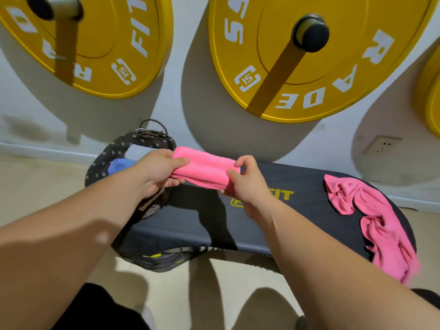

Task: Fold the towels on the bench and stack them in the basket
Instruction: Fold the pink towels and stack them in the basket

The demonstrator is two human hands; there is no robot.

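Folded towel [204,168] held above the bench [309,210], long axis 9-to-3 o'clock | left hand [157,173] grips its 9 o'clock end, right hand [246,184] pinches the 3 o'clock end | basket [107,151] at 9 o'clock, nearer the left hand | crumpled towel [373,222] waits at 4 o'clock.

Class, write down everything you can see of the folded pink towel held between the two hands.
The folded towel is bright pink, soft-looking cloth, folded into a thick oblong with layered edges showing along its near side. It is held roughly level over the left end of the black bench, beside the basket. The left hand grips its left end, thumb on top; the right hand pinches its right end.
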